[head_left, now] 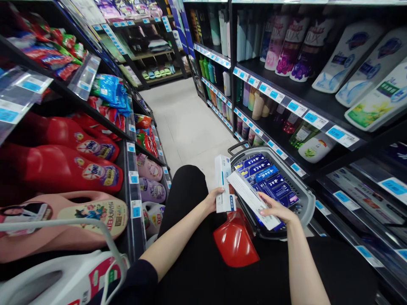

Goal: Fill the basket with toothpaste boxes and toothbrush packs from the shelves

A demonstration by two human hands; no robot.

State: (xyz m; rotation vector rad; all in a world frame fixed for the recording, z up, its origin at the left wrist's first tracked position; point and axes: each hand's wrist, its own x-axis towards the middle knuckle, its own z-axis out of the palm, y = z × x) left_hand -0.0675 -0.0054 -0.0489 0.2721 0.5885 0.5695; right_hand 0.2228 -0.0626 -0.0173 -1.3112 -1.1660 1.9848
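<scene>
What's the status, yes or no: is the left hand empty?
No, the left hand is holding a white box with blue print on it.

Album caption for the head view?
Left hand and right hand hold white boxes at a basket of blue boxes.

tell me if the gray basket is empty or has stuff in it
Not empty: several blue boxes lie inside the gray basket.

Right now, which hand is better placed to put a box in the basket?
Probably the right hand: it holds a white box over the basket, whereas the left hand holds the other box at the basket's edge.
</scene>
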